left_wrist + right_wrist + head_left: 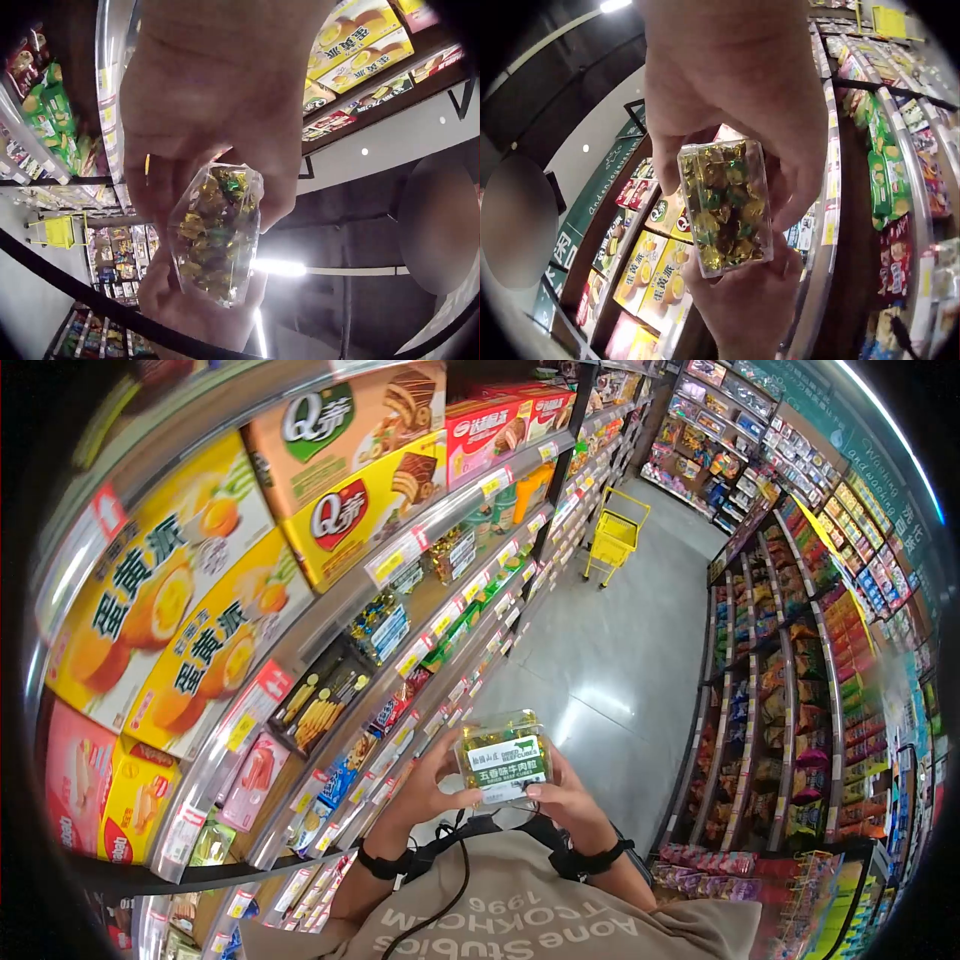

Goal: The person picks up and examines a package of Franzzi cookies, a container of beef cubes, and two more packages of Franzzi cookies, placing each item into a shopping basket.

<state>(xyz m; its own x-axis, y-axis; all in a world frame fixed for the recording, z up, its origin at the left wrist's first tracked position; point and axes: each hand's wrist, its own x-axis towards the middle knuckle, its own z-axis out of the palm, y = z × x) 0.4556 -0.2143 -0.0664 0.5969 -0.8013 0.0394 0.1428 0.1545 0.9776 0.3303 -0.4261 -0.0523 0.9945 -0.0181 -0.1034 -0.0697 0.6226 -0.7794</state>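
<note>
A clear plastic box (pixel 507 760) of gold and green wrapped pieces, with a white and green label facing up, is held in front of the chest. The left hand (pixel 428 788) grips its left side and the right hand (pixel 568 792) its right side, thumbs at the lower edge. In the left wrist view the box (pixel 217 236) shows its clear side between both hands. The right wrist view shows the wrapped pieces through the wall of the box (pixel 727 206), with fingers curled round both ends.
Shelves of boxed snacks (pixel 170 600) rise close on the left. A yellow cart (pixel 614 538) stands farther down the grey floor (pixel 600 650) of the aisle. Racks of bagged snacks (pixel 790 710) line the right side.
</note>
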